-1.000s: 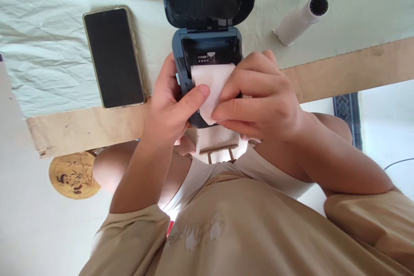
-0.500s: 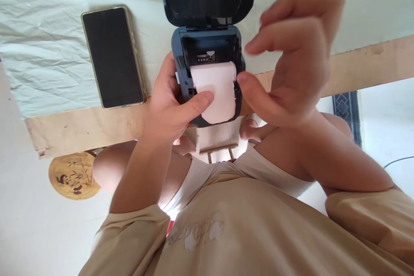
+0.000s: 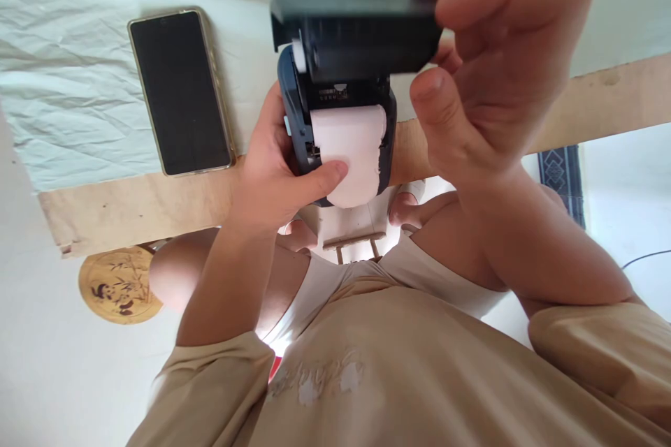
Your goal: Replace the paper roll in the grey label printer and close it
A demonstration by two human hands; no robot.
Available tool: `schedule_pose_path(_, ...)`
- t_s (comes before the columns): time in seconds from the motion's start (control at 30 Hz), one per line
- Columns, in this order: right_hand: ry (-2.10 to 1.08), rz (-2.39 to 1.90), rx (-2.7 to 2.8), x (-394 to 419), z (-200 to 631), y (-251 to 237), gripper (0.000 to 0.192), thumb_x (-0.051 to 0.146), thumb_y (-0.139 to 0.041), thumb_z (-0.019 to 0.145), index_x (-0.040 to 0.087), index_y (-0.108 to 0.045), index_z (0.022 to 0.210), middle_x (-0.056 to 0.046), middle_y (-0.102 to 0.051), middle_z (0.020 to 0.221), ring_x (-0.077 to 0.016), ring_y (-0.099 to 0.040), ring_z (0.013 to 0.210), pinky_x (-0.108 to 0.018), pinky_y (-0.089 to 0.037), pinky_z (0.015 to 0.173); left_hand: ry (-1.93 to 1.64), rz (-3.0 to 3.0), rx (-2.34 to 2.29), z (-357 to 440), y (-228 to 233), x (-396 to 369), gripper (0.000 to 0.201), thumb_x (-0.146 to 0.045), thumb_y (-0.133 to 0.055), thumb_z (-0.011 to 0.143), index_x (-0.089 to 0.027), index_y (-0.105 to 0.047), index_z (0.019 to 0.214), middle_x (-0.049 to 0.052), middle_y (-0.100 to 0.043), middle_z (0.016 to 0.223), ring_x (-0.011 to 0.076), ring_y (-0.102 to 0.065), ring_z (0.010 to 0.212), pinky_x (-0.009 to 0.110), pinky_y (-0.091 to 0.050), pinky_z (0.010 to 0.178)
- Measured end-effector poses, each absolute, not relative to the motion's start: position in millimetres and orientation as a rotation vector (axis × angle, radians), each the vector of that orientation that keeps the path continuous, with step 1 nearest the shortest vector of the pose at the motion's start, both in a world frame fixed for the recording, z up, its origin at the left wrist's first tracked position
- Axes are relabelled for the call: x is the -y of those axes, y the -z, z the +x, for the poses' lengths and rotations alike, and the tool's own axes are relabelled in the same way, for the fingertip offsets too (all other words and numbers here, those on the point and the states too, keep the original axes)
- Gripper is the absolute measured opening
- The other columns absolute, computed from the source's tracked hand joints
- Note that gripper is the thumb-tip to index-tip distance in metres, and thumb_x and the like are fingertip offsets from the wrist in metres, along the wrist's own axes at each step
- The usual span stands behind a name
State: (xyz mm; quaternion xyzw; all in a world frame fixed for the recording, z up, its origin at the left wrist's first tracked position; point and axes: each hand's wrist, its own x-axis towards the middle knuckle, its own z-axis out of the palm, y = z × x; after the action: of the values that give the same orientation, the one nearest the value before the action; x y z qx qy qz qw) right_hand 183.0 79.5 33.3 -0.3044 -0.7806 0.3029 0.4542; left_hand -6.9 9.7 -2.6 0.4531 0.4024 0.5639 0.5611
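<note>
A small dark blue label printer (image 3: 293,112) is held by its left side in my left hand (image 3: 277,167). That thumb presses on the white paper (image 3: 356,147) lying in its bay. The printer's black lid (image 3: 361,28) stands partly raised on its hinge, tilted over the bay's far end. Curled fingers of my right hand (image 3: 498,49) touch the lid's right corner, while the thumb is apart, below it. The right fingertips behind the lid are partly hidden.
Left of the printer, a phone (image 3: 181,91) in a clear case lies on the pale cloth (image 3: 63,84). The table's wooden edge (image 3: 141,209) runs below. A round wooden stool (image 3: 120,286) with a panda picture stands at lower left, by my knee.
My right hand has moved up to the lid. The lid has swung from lying fully back to a half-raised position. My left hand keeps its hold on the printer.
</note>
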Motion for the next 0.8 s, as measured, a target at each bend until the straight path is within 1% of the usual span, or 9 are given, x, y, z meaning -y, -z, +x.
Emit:
schedule_pose_path(0.03, -0.638, -0.654, 1.897, -80.8, 182.3, -31.6, 0.016, 0.035, -0.050, 0.089, 0.024, -0.055, 0.101, 0.000, -0.058, 0.105, -0.0074, -0.056, 0.116, -0.027, -0.051, 0.102, -1.324, 1.059, -0.955, -6.9, 2.1, -9.6, 0.068, -0.020, -0.083, 0.065, -0.029, -0.057, 0.128, 0.002, -0.069, 0.108, 0.0153, -0.068, 0.088, 0.028, -0.058, 0.073)
schedule_pose_path(0.07, -0.550, -0.573, 1.884, -81.8, 181.9, -30.1, 0.011, 0.030, -0.054, 0.086, 0.021, -0.058, 0.092, 0.000, -0.058, 0.095, -0.0060, -0.058, 0.107, -0.026, -0.053, 0.100, -1.318, 1.045, -0.969, -6.8, 1.7, -9.6, 0.070, -0.020, -0.084, 0.065, -0.029, -0.056, 0.128, 0.003, -0.070, 0.109, 0.0153, -0.068, 0.088, 0.029, -0.058, 0.075)
schedule_pose_path(0.1, -0.502, -0.530, 1.885, -82.4, 181.9, -29.0, 0.008, 0.026, -0.057, 0.084, 0.018, -0.059, 0.086, -0.001, -0.057, 0.092, -0.0053, -0.058, 0.103, -0.026, -0.054, 0.102, -1.315, 1.033, -0.980, -6.8, 1.3, -9.6, 0.071, -0.020, -0.084, 0.065, -0.029, -0.055, 0.129, 0.003, -0.070, 0.110, 0.0155, -0.068, 0.088, 0.030, -0.058, 0.076)
schedule_pose_path(0.17, -0.506, -0.542, 1.935, -82.4, 183.1, -27.5, 0.008, 0.025, -0.059, 0.082, 0.017, -0.061, 0.084, -0.001, -0.059, 0.099, -0.0047, -0.057, 0.105, -0.029, -0.054, 0.109, -1.319, 1.024, -0.988, -6.8, 0.8, -9.7, 0.071, -0.019, -0.084, 0.065, -0.028, -0.055, 0.129, 0.003, -0.070, 0.110, 0.0160, -0.067, 0.091, 0.031, -0.059, 0.080)
schedule_pose_path(0.23, -0.492, -0.549, 1.979, -81.9, 185.3, -26.8, 0.008, 0.025, -0.059, 0.081, 0.017, -0.061, 0.084, -0.001, -0.058, 0.104, -0.0038, -0.056, 0.105, -0.029, -0.053, 0.111, -1.329, 1.026, -0.976, -6.9, 0.9, -9.8, 0.066, -0.019, -0.084, 0.065, -0.028, -0.057, 0.125, 0.003, -0.069, 0.110, 0.0165, -0.066, 0.095, 0.031, -0.059, 0.083)
schedule_pose_path(0.37, -0.481, -0.531, 2.013, -81.1, 188.0, -25.8, 0.008, 0.023, -0.059, 0.080, 0.016, -0.061, 0.084, -0.002, -0.057, 0.106, -0.0039, -0.055, 0.106, -0.031, -0.052, 0.113, -1.333, 1.033, -0.974, -7.2, 1.9, -9.4, 0.059, -0.020, -0.084, 0.064, -0.028, -0.060, 0.117, 0.002, -0.068, 0.109, 0.0177, -0.066, 0.096, 0.033, -0.059, 0.082)
schedule_pose_path(0.53, -0.519, -0.555, 2.040, -78.3, 186.6, -24.7, 0.006, 0.021, -0.057, 0.079, 0.017, -0.060, 0.081, -0.002, -0.054, 0.111, -0.0062, -0.055, 0.110, -0.035, -0.049, 0.117, -1.344, 1.016, -0.975, -6.5, 2.5, -8.4, 0.060, -0.021, -0.085, 0.063, -0.028, -0.059, 0.116, 0.002, -0.066, 0.106, 0.0169, -0.067, 0.090, 0.031, -0.058, 0.076)
schedule_pose_path(0.67, -0.498, -0.593, 2.086, -76.5, 187.4, -24.7, 0.004, 0.020, -0.058, 0.078, 0.019, -0.059, 0.081, -0.003, -0.053, 0.113, -0.0083, -0.055, 0.112, -0.035, -0.049, 0.119, -1.339, 1.023, -0.945, -6.5, 3.7, -9.4, 0.063, -0.020, -0.084, 0.064, -0.029, -0.058, 0.121, 0.003, -0.066, 0.109, 0.0157, -0.066, 0.091, 0.030, -0.058, 0.077)
schedule_pose_path(0.8, -0.527, -0.593, 2.110, -77.5, 189.4, -24.4, 0.004, 0.021, -0.056, 0.078, 0.019, -0.059, 0.081, -0.003, -0.051, 0.114, -0.0090, -0.054, 0.114, -0.037, -0.048, 0.121, -1.348, 1.040, -0.927, -7.1, 4.6, -9.9, 0.067, -0.020, -0.084, 0.064, -0.028, -0.056, 0.124, 0.003, -0.066, 0.109, 0.0152, -0.065, 0.092, 0.029, -0.059, 0.077)
